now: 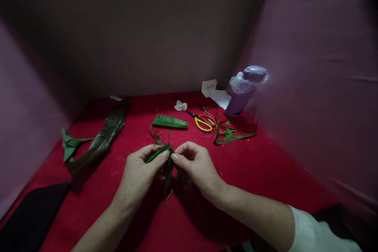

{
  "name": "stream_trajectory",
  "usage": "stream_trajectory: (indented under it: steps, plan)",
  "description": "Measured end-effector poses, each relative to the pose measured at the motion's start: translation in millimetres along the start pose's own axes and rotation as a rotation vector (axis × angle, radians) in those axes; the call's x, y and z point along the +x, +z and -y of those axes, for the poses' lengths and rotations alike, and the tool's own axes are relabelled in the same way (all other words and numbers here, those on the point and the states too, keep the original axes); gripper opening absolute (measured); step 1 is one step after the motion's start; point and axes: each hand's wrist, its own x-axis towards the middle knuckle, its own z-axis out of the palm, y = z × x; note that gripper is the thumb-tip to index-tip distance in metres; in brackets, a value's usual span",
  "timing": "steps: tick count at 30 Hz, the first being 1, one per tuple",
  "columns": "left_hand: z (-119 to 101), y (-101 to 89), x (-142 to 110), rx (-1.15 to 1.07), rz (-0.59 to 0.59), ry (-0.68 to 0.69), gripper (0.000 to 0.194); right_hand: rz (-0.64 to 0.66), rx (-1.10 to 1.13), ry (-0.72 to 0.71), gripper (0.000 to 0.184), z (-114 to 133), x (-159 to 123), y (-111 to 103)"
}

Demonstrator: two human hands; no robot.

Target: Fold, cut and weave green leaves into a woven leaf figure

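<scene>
Both my hands meet over the middle of the red table (251,173). My left hand (138,173) pinches a folded green leaf strip (159,151) between thumb and fingers. My right hand (195,163) is closed on the same leaf piece from the right, fingertips touching the strip's end. Loose leaf ends (168,181) hang down below the two hands. What the fold looks like inside the fingers is hidden.
A cut green leaf piece (169,121) lies behind the hands. Yellow-handled scissors (201,122) and leaf scraps (233,136) lie to the right rear, beside a purple bottle (243,90) and white paper (215,92). Long dark leaves (100,141) lie left. A black object (32,216) sits at the front left.
</scene>
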Motion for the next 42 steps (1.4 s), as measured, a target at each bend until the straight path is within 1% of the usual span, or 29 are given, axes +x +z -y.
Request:
stream_trajectory:
  steps: [5,9,13,16,20,22,24,28,32,35,37,39,42]
  plan:
    - [2,1.5,0,-0.005,0.015,0.004,0.027,-0.027,0.000,0.032,0.024,0,0,3]
    - [4,1.6,1,-0.034,0.034,-0.012,0.028,-0.044,0.040,0.057,0.025,1,-1,4]
    - [4,1.3,2,-0.046,0.056,-0.018,0.027,-0.028,0.066,0.071,0.025,-1,-1,3]
    - [4,1.4,2,-0.030,0.032,-0.005,0.023,0.007,0.063,0.064,0.027,-3,-1,2]
    - [1,-1.0,1,-0.062,-0.048,-0.013,0.024,0.012,-0.055,-0.036,0.034,-6,1,-3]
    - [1,-4.1,2,-0.086,-0.089,-0.007,0.025,0.053,-0.120,-0.055,0.034,-7,2,-7]
    - [0,-7.7,3,-0.099,-0.115,0.016,0.024,0.110,-0.134,-0.020,0.034,-6,2,-9]
    - [0,-12.5,6,-0.105,-0.133,0.059,0.022,0.211,-0.042,0.107,0.034,0,2,-14]
    - [-1,-12.3,7,-0.103,-0.143,0.039,0.022,0.319,0.034,0.178,0.029,7,6,-22]
    - [-2,-12.1,8,-0.100,-0.135,0.031,0.021,0.418,0.100,0.181,0.026,11,7,-26]
    - [-1,-13.1,9,-0.109,-0.132,0.042,0.022,0.461,0.127,0.177,0.027,15,6,-26]
    - [0,-14.7,10,-0.118,-0.135,0.056,0.022,0.480,0.100,0.176,0.026,18,4,-26]
    - [1,-16.7,10,-0.117,-0.131,0.058,0.022,0.467,0.009,0.154,0.024,21,3,-27]
